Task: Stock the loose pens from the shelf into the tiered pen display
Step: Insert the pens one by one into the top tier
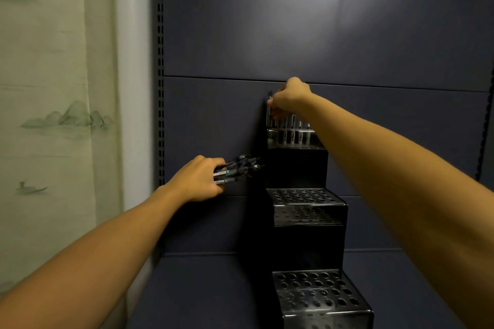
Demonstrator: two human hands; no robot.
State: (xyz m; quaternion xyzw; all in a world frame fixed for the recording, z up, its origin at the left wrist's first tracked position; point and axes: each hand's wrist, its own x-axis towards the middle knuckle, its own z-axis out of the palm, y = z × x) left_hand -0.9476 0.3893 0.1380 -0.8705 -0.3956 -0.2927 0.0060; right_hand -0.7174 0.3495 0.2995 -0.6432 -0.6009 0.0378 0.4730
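Our right hand [290, 97] pinches one pen [269, 106] into the display [307, 237] top tier; our left hand [199, 181] grips a bundle of pens [238, 168]; lower tiers wait empty.

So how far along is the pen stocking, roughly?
Early on, it seems. Done: a row of pens already stands in the top tier of the display. In hand: the right hand pinches one pen at that tier's left end, while the left hand grips a bundle of pens. Left: the middle tier and bottom tier show only empty holes.
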